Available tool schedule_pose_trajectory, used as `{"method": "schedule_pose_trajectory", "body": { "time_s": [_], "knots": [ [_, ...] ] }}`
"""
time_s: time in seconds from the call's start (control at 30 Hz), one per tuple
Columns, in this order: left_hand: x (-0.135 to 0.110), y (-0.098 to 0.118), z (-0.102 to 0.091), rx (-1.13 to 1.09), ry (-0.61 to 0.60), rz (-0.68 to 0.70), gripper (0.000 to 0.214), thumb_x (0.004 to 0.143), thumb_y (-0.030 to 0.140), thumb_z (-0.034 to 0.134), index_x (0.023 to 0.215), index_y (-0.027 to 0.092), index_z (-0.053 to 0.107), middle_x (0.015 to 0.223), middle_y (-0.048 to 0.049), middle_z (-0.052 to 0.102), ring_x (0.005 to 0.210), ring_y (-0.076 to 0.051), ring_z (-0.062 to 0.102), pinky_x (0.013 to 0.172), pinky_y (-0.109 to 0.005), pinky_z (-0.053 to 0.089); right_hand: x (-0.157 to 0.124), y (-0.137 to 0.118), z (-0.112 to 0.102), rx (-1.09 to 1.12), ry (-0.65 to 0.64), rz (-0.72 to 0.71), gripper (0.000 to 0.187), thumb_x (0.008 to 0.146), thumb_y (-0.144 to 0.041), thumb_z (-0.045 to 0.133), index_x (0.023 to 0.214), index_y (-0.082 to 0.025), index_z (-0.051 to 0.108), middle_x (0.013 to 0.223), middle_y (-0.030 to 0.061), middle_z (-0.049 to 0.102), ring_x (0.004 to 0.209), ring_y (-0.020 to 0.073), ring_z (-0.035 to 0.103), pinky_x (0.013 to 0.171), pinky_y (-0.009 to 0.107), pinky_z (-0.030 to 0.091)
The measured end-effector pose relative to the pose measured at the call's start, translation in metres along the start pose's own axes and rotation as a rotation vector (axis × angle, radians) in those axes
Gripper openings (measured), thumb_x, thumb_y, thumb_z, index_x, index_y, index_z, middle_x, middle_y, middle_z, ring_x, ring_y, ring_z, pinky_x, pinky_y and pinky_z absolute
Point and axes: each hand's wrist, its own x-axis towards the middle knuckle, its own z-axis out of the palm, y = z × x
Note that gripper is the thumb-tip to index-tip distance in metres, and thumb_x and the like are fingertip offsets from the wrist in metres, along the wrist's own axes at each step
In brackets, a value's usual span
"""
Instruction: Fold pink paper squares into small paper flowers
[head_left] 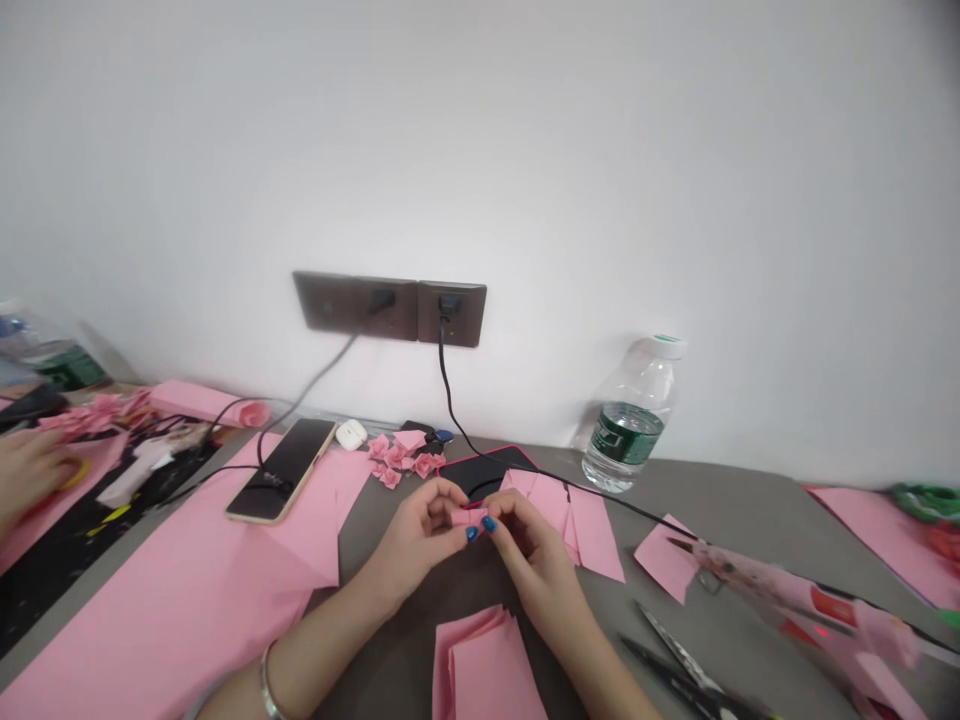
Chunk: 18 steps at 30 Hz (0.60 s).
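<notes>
Between the fingertips of the left hand [420, 532] and the right hand [531, 553], above the grey table [724, 490], is a small folded piece of pink paper [466, 517]. Each hand clamps one end between thumb and fingers, probably so that the folds stay closed; the finer creases are too small to read. Nearest the wearer, between the forearms, lies a stack of pink paper [501, 670], seemingly kept within easy reach. Beyond the left hand, pink paper flowers [391, 460] sit grouped near the wall, presumably out of the way. At right rest scissors [679, 660], blades parted, and a blurred glue gun [780, 585], both apparently convenient to the right hand. Farther back stands a water bottle [628, 425], close to the wall.
</notes>
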Motion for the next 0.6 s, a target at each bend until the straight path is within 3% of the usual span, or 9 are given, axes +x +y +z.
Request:
{"method": "schedule_pose_trajectory", "body": {
  "time_s": [0.6],
  "knots": [
    [0.0001, -0.0011, -0.0004, -0.018, -0.03, 0.014, 0.027, 0.07, 0.022, 0.078, 0.087, 0.016, 0.059, 0.074, 0.0019, 0.062, 0.069, -0.011, 0.056, 0.064, -0.02, 0.045, -0.0019, -0.0007, 0.0013, -0.063, -0.046, -0.069, 0.017, 0.097, -0.026, 0.042, 0.082, -0.021, 0.049, 0.08, 0.0021, 0.053, 0.073, 0.0168, 0.051, 0.066, 0.025, 0.04]
  ]
}}
